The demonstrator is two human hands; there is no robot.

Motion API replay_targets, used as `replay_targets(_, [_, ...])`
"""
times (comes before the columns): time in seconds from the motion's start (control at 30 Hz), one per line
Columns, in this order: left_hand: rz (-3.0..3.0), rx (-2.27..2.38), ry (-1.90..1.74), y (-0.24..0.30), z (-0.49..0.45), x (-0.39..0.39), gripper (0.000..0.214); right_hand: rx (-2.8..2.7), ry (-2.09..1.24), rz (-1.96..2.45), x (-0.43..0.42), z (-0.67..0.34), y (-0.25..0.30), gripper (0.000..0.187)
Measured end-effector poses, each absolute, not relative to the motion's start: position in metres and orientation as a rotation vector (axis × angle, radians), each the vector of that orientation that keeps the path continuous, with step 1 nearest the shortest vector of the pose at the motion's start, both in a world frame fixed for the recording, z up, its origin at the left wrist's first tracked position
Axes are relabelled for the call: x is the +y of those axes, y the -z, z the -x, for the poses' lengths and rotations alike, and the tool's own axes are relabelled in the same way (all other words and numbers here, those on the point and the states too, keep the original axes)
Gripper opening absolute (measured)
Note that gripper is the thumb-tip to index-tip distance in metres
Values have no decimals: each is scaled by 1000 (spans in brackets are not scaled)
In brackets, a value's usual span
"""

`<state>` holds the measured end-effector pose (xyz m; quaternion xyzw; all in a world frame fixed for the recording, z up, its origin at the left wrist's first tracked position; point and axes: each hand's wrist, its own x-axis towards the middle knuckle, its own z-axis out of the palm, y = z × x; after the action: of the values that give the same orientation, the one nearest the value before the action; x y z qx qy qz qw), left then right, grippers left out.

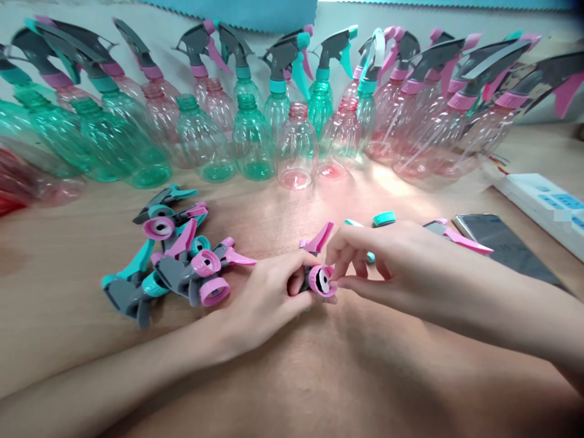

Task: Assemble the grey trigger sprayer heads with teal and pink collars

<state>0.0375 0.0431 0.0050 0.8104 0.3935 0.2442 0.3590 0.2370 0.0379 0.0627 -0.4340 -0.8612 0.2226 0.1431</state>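
Observation:
My left hand (264, 286) is closed around a grey trigger spray head with a pink collar (314, 280) and a pink trigger (321, 238). The collar's open end faces right, showing a white disc with a dark hole inside. Thumb and forefinger of my right hand (387, 258) are pinched at the collar's right rim; whatever may be between the fingertips is hidden. To the left of my left hand lies a pile of grey spray heads (176, 274) with pink and teal collars and triggers. Behind my right hand is a loose teal collar (384, 218).
Along the back stand clear, green (253, 143) and pink (340, 143) bottles, many with spray heads (326, 52) on. Another pink-trigger spray head (465, 241) lies on the right beside a phone (506, 246). A white power strip (542, 201) is at the right edge.

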Motion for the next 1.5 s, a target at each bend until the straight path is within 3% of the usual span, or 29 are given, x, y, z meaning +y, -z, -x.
replay_targets(0.53, [-2063, 1023, -635, -6, -38, 43, 7, -2411, -530, 1235, 29, -230, -61, 18])
replay_targets(0.87, [-2122, 981, -696, -4, -39, 45, 22, -2467, -443, 1240, 22, -227, -58, 18])
replay_targets(1.5, [-2253, 941, -707, -4, -36, 42, 9, -2486, -493, 1240, 23, -231, -58, 14])
